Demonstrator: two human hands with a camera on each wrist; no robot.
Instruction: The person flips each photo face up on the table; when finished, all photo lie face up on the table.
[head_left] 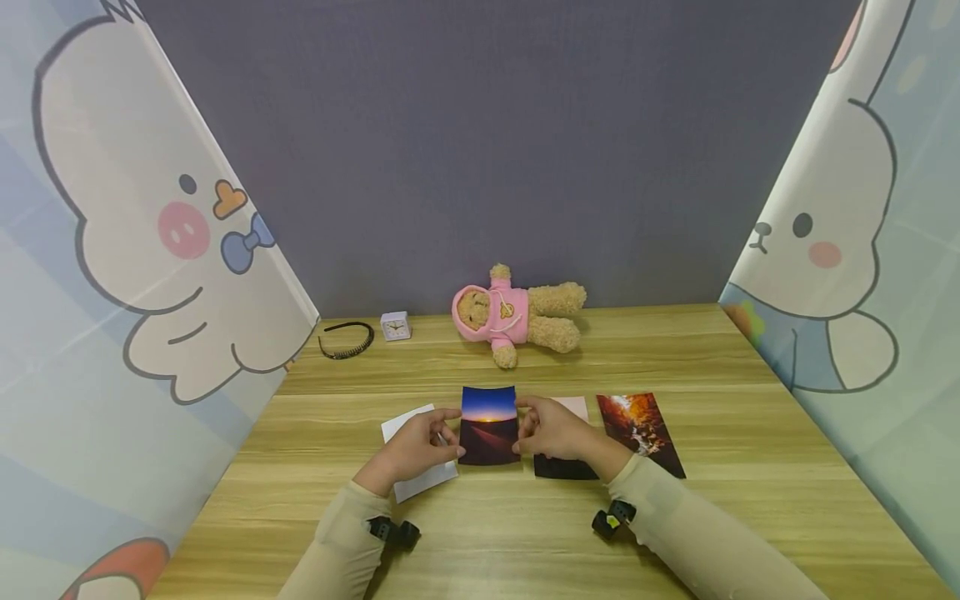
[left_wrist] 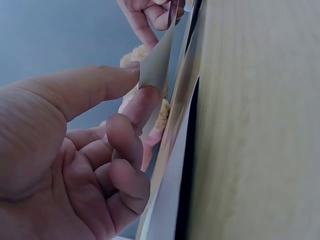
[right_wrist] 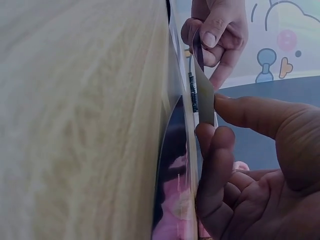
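sunset photo [head_left: 489, 442] is up off the tabletop [head_left: 480, 533], slightly bowed. left hand [head_left: 420, 446] pinches its left edge, thumb and index closed onto it, other fingers curled; right hand [head_left: 558, 432] pinches the right edge likewise. white card [head_left: 429, 482] lies below left hand, pink-and-black print [head_left: 566, 469] below right hand, autumn print [head_left: 637, 425] farther right.

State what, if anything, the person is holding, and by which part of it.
A thin, rectangular blue-and-dark-red sunset photo, pinched by its opposite side edges: left hand at the left edge, right hand at the right edge.
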